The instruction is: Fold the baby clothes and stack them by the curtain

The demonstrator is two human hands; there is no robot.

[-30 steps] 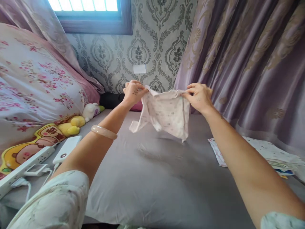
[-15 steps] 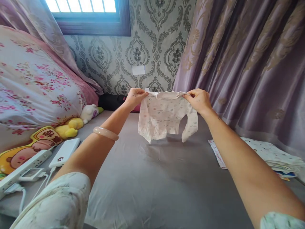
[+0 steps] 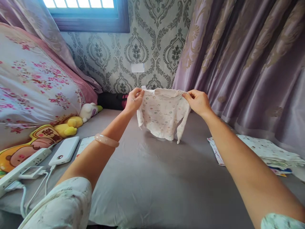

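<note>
A small white long-sleeved baby shirt (image 3: 162, 114) with a tiny printed pattern hangs upright between my hands over the grey bed sheet (image 3: 147, 181). Its left shoulder is pinched by my left hand (image 3: 135, 101), near a white tag that sticks up. At the other shoulder, my right hand (image 3: 197, 101) grips the cloth between thumb and fingers. The neckline lies between the two hands, and the sleeves dangle at the sides. A pale bangle circles my left forearm.
Folded printed clothes (image 3: 267, 151) lie on the right, by the purple curtain (image 3: 238, 79). On the left are a power strip (image 3: 26, 168), a white power bank (image 3: 64, 151), cables, a phone partly behind my forearm, and plush toys (image 3: 69, 125). A patterned wall stands behind.
The shirt has swung, its lower edge and sleeves shifting left and hanging straighter. Both hands keep their hold and have barely moved. More of the phone shows beside my left forearm.
</note>
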